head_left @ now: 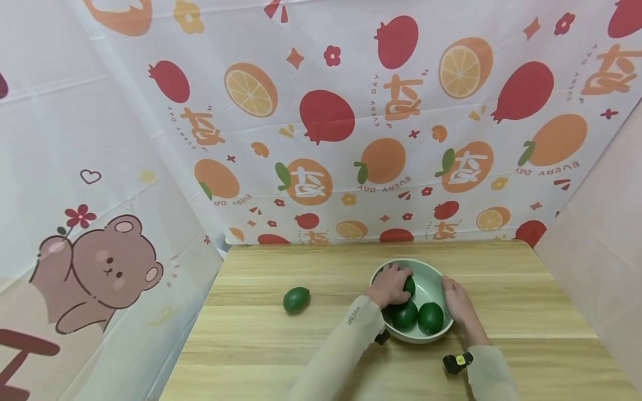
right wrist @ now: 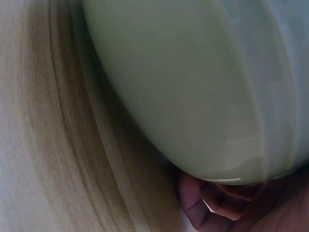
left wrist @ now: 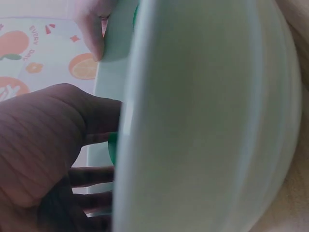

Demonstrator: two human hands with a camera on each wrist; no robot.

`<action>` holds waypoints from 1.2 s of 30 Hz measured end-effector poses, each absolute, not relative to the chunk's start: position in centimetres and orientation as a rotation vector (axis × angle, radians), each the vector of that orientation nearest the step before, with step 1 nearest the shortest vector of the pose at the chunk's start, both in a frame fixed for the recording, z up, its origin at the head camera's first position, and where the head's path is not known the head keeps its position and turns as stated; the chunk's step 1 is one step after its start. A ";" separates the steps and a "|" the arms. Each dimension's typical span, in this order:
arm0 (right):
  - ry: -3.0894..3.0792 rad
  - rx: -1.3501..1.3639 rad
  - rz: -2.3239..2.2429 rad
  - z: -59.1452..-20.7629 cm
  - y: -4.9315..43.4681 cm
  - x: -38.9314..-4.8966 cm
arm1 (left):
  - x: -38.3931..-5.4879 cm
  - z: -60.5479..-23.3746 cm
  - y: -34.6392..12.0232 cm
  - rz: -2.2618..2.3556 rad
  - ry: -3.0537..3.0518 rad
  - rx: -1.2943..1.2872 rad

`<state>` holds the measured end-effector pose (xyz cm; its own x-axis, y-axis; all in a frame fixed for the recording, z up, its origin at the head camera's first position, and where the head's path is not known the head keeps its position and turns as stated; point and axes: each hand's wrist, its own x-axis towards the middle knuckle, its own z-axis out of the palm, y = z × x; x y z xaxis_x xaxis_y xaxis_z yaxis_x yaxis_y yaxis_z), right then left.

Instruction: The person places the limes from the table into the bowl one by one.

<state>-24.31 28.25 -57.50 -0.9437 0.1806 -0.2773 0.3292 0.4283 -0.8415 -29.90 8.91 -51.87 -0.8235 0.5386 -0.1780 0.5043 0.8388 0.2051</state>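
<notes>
A pale green bowl point(head_left: 425, 274) stands on the wooden table with several dark green, smooth, lime-like fruits in it. My left hand point(head_left: 390, 285) reaches over the bowl's left rim, its fingers curled about one green fruit point(head_left: 409, 286). In the left wrist view, a bit of green point(left wrist: 113, 147) shows between thumb and fingers; the bowl's wall hides the rest. Two more fruits lie at the bowl's near side, a left one point(head_left: 404, 316) and a right one point(head_left: 430, 318). My right hand point(head_left: 458, 303) holds the bowl's right side, with curled fingers point(right wrist: 190, 193) under its outer wall.
Another green fruit point(head_left: 296, 299) lies by itself on the table point(head_left: 241, 345), left of the bowl. A fruit-printed cloth point(head_left: 351, 211) hangs behind the table. Cloth with a bear print point(head_left: 110, 262) covers the left side.
</notes>
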 end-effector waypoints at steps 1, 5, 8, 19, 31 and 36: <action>2.530 0.454 -1.545 -57.4 28.3 -24.3 | -29.9 -51.9 8.9 0.216 2.793 0.807; 2.538 0.448 -1.543 -57.3 28.3 -24.3 | -29.8 -51.8 8.9 0.220 2.804 0.822; 2.538 0.442 -1.537 -57.2 28.3 -24.3 | -29.8 -51.8 8.9 0.228 2.803 0.822; 2.546 0.442 -1.534 -57.5 28.4 -24.4 | -29.9 -51.7 8.9 0.219 2.828 0.880; 2.530 0.445 -1.542 -57.5 28.4 -24.3 | -29.7 -51.0 6.7 0.367 2.967 0.979; 2.517 0.447 -1.541 -57.5 28.3 -24.4 | -29.9 -50.4 5.0 0.481 3.008 1.024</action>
